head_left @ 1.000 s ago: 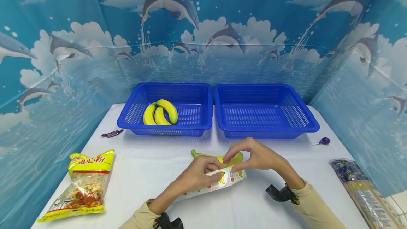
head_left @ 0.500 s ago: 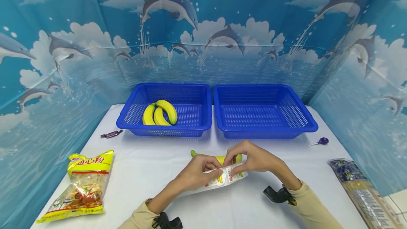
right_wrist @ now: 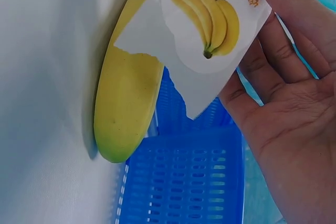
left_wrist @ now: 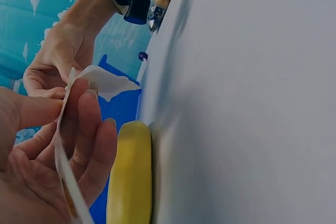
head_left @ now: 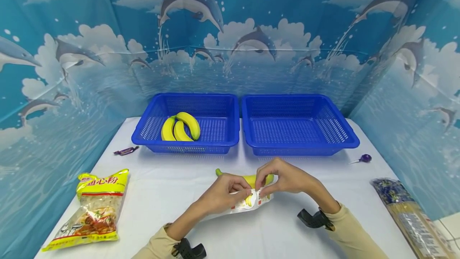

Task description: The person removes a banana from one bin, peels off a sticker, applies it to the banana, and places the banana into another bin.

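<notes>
A white printed strip of paper point(head_left: 248, 204) with banana pictures is stretched between both hands, just in front of a lone yellow banana point(head_left: 248, 180) on the table. My left hand point(head_left: 223, 196) pinches the strip near its middle between thumb and fingers. At its right end, my right hand point(head_left: 287, 177) pinches it with thumb and forefinger. The right wrist view shows the strip's torn-looking ragged edge point(right_wrist: 181, 95) overlapping the banana point(right_wrist: 126, 93). Edge-on in the left wrist view, the strip point(left_wrist: 63, 156) runs between my left thumb and fingers.
Behind the hands stand two blue baskets; the left basket point(head_left: 195, 147) contains several bananas point(head_left: 179, 128), the right basket point(head_left: 305, 151) shows a bare bottom. Around them lie a wrapped candy point(head_left: 125, 151), a lollipop point(head_left: 365, 158), a yellow food packet point(head_left: 95, 207) and a noodle packet point(head_left: 413, 219).
My right hand has come slightly down and its fingertips now grip the strip's end. That end sits a little lower and further left. The left hand has barely moved.
</notes>
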